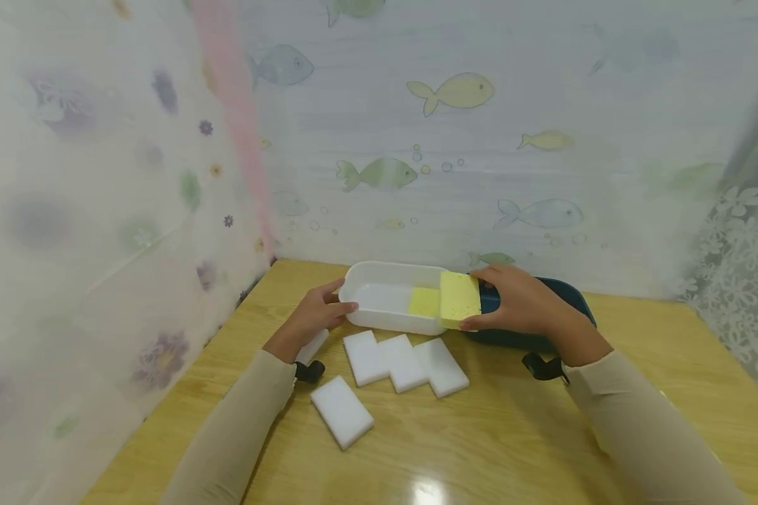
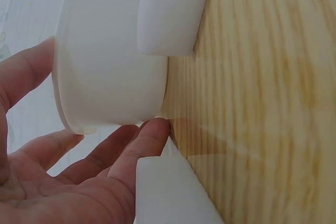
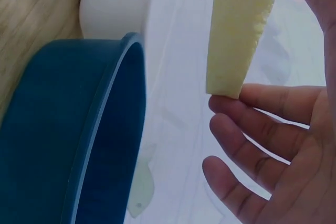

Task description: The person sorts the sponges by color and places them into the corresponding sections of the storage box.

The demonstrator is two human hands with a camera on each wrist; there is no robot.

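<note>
Yellow sponge (image 1: pixel 461 301) is pinched in the right hand (image 1: pixel 530 303); the left hand (image 1: pixel 314 313) grips the white tub (image 1: pixel 388 321).

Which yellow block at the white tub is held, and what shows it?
The raised yellow block, pinched by the right hand; the other yellow block lies unheld inside the white tub.

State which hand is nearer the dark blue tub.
Right. The right hand is above the dark blue tub; the left hand is farther off, at the left end of the white tub.
</note>
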